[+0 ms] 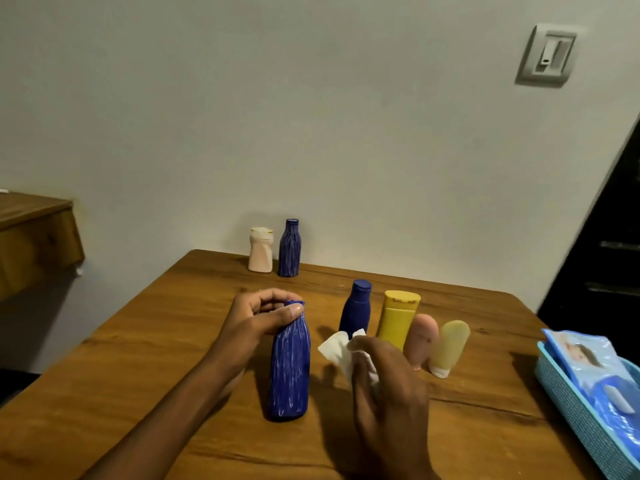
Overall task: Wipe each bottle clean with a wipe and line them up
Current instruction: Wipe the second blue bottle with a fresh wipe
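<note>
A tall blue streaked bottle (289, 365) stands upright on the grained wooden table (156, 358), its neck pinched by the left hand (258, 315). A crumpled white wipe (341, 351) is gripped by the right hand (384, 386) just beside it. Four smooth bottles (398, 322) are clustered behind; two more (289, 248) are stood near the wall. A woven blue basket (581, 420) is seen at right.

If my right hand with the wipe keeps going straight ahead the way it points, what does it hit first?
Probably the plain dark blue bottle, just beyond the wipe held by the right hand. Depth is unclear; the yellow bottle stands right beside it.
</note>
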